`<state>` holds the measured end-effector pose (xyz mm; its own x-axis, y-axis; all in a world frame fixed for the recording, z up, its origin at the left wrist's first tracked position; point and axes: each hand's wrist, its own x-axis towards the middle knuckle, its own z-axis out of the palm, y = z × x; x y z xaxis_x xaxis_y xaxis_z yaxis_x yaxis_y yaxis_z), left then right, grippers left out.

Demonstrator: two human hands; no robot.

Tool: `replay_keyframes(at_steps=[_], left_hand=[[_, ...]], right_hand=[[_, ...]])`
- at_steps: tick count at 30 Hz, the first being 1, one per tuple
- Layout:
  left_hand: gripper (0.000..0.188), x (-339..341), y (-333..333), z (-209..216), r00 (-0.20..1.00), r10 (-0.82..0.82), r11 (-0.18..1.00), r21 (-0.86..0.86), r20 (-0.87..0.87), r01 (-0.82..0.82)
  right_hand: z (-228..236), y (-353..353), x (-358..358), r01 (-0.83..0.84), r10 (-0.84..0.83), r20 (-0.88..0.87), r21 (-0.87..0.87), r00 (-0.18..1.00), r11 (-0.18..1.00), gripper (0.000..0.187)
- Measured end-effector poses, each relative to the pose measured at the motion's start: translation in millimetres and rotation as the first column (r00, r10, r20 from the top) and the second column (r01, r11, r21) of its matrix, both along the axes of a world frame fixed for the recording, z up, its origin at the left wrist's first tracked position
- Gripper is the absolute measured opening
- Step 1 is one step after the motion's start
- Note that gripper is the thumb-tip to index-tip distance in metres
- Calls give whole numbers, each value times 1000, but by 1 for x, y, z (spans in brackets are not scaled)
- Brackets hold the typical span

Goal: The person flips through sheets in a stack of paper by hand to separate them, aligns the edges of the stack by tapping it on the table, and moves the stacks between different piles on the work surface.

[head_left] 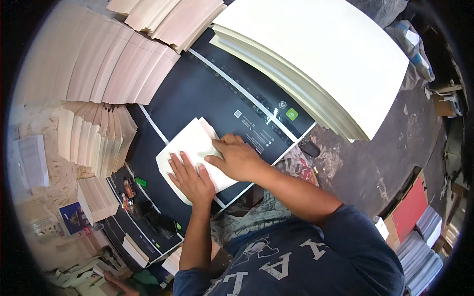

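White folded sheets of paper (190, 130) lie in front of me on a dark, printed table covering (182, 89). My left hand (192, 183) rests flat on the lower part of the paper, its fingers stretched and apart. At the paper's right edge, my right hand (237, 159) presses down with its thumb and index finger spread; its other fingers are bent and partly hidden. A thick stack of large cream sheets (316, 54) stands on the far right part of the table.
Tall stacks of folded paper (123, 69) line the far left, with a fanned stack (98, 135) nearer. Small items, including a green one (141, 182), lie left of my hands. A black object (310, 149) sits near the right edge. Another person's hand (112, 279) shows at lower left.
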<state>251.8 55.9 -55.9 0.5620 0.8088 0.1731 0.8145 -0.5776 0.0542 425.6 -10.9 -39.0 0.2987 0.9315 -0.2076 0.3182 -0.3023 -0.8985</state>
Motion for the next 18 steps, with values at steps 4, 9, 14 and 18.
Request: replay_keyframes(at_steps=[4, 9, 14, 18], left_hand=[[63, -3, 0, -3, 1000, -6, 995, 99, 3, 5], [65, -2, 0, -3, 1000, -22, 995, 93, 18, 21], [66, -1, -1, -3, 1000, -14, 997, 79, -4, 15], [67, -4, -2, -8, 999, -17, 995, 100, 33, 14]], right_hand=[[0, 17, 22, -61, 64, -305, 20, 950, 998, 61], [5, 71, 51, -389, 349, -492, 21, 798, 921, 60], [-7, 89, 49, -472, 469, -161, 21, 868, 881, 53], [3, 65, 30, -402, 339, 266, 238, 902, 884, 43]])
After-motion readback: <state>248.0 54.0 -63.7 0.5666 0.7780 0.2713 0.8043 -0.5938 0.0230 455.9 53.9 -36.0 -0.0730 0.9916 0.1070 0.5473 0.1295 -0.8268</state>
